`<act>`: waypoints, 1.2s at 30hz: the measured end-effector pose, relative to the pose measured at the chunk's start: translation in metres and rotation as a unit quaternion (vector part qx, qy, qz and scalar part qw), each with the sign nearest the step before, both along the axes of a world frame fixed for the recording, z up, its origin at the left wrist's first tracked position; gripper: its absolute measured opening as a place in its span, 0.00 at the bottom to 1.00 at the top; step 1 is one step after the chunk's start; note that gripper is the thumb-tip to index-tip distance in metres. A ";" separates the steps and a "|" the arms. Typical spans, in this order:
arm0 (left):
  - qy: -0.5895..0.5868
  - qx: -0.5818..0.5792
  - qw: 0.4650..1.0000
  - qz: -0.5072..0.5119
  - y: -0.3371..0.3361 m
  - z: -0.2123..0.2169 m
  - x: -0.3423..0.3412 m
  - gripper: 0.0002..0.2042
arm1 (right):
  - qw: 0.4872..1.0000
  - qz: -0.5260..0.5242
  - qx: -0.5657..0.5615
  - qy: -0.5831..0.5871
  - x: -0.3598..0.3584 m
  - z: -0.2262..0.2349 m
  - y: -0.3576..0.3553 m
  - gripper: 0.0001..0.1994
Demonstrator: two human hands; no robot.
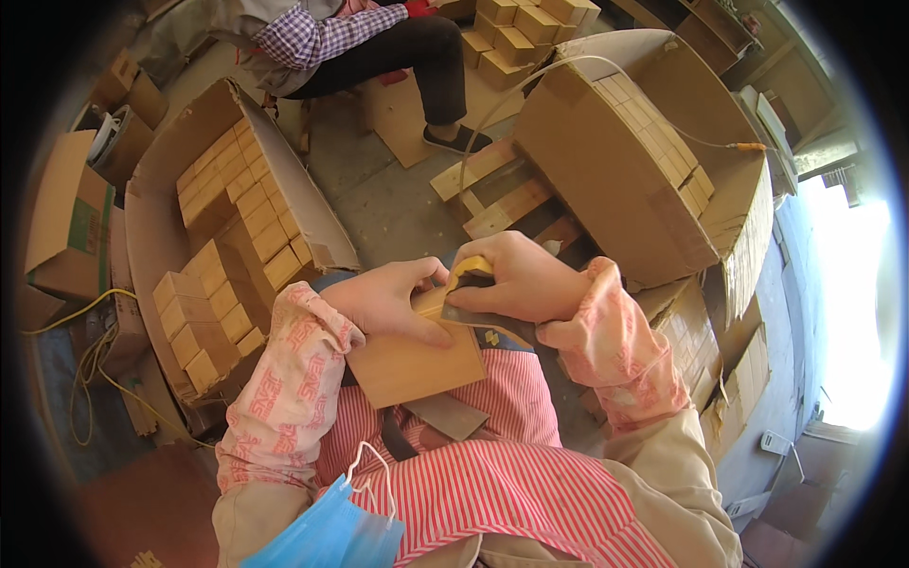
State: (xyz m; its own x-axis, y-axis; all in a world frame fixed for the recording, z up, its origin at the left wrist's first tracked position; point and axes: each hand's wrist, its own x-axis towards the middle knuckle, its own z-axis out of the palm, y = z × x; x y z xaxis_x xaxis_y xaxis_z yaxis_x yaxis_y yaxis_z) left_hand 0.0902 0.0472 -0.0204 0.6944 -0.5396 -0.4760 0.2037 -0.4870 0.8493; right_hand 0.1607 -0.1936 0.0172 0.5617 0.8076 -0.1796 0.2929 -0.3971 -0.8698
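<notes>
A pale wooden box (417, 364) rests over my lap, its broad smooth side toward me. My left hand (393, 301) is closed on its upper left part, thumb lying across the wood. My right hand (516, 279) pinches a yellow and dark grey sanding pad (469, 279) at the box's upper right edge. The pad's underside is hidden, so I cannot tell how firmly it touches. Below the box, a flat grey-brown strip (450, 415) lies on my red-striped apron (511, 473).
A large carton (151, 246) of stacked wooden boxes stands at left; another carton (606, 180) stands at right beside a wooden pallet (507, 194). A seated person (379, 71) is ahead, near more stacked boxes (530, 38). A yellow cord (90, 369) lies at far left. A blue mask (327, 530) hangs close below.
</notes>
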 end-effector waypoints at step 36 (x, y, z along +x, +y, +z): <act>0.056 -0.456 0.754 0.470 0.028 -0.001 -0.041 0.26 | 0.983 -0.041 -0.105 -0.141 -0.108 -0.025 -0.072 0.32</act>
